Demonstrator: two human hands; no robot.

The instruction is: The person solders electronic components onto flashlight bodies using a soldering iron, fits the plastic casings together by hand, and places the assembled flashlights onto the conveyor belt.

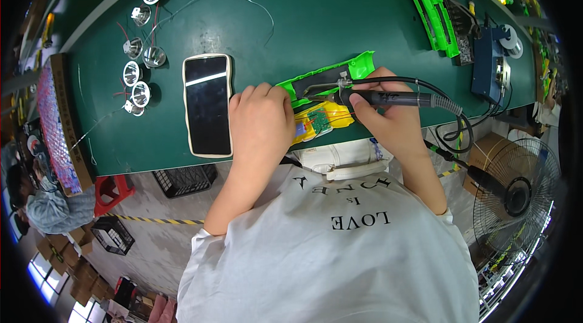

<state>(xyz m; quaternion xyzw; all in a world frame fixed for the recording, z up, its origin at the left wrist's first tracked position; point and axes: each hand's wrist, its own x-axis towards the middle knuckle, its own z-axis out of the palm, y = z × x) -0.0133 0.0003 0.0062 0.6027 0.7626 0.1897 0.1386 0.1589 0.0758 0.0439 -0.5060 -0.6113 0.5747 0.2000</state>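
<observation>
My right hand grips a soldering iron with a dark handle and a metal guide tube along it. Its tip end points left, over a green plastic shell half and a yellow plastic housing. Inside the yellow housing sits a small green circuit board with thin red and black wires. My left hand is closed at the left ends of these two parts, its fingertips curled out of sight; what they pinch is hidden. Just left of that hand lies a phone in a pale case.
Several silver reflector cups with wires lie at the left. Another green shell is at the far right, near a blue soldering station and a solder spool. A black fan stands right, below the green table.
</observation>
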